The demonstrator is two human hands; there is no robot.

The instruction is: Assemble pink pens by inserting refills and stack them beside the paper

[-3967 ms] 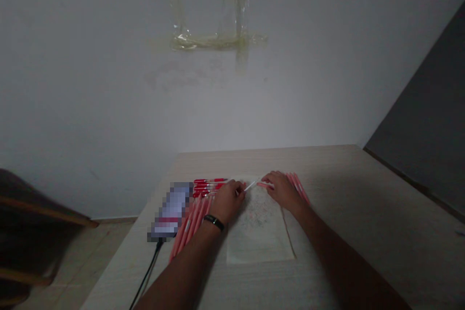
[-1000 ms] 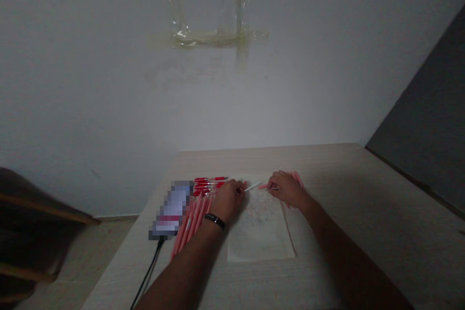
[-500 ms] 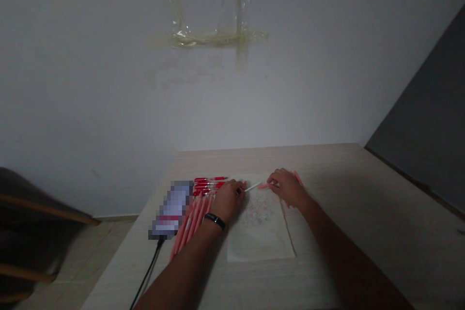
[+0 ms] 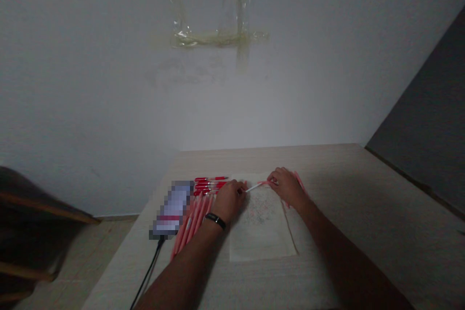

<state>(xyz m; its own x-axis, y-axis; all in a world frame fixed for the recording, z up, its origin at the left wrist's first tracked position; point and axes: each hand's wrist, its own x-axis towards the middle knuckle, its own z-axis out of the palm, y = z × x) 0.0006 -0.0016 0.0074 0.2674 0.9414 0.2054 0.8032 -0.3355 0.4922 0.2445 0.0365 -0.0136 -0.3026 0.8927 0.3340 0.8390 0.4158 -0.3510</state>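
A pale wall point(image 4: 109, 82) fills the upper frame, with a cross of yellowed tape residue point(image 4: 218, 38) near its top centre and a dark panel point(image 4: 425, 121) slanting down the right side. A light wood-grain surface point(image 4: 366, 237) occupies the lower centre and right, with a tiled floor point(image 4: 87, 261) and a dark chair point(image 4: 32, 208) at lower left. Both of the person's arms reach in from the bottom edge. On the surface lies a sheet of paper point(image 4: 261, 237), with a pixelated phone point(image 4: 171, 208) and its black cable point(image 4: 148, 266) to its left. Red pens point(image 4: 210, 184) and pink pens point(image 4: 192, 223) lie in 2 groups beside the phone. The left hand point(image 4: 229, 200), wearing a black wristband point(image 4: 215, 221), and the right hand point(image 4: 286, 187) meet above the paper's top edge. The left fingers point(image 4: 238, 190) pinch a thin white stick point(image 4: 254, 187) narrowly, and the right fingers point(image 4: 272, 178) close on a pink pen barrel point(image 4: 263, 183), which meets the stick between the hands.
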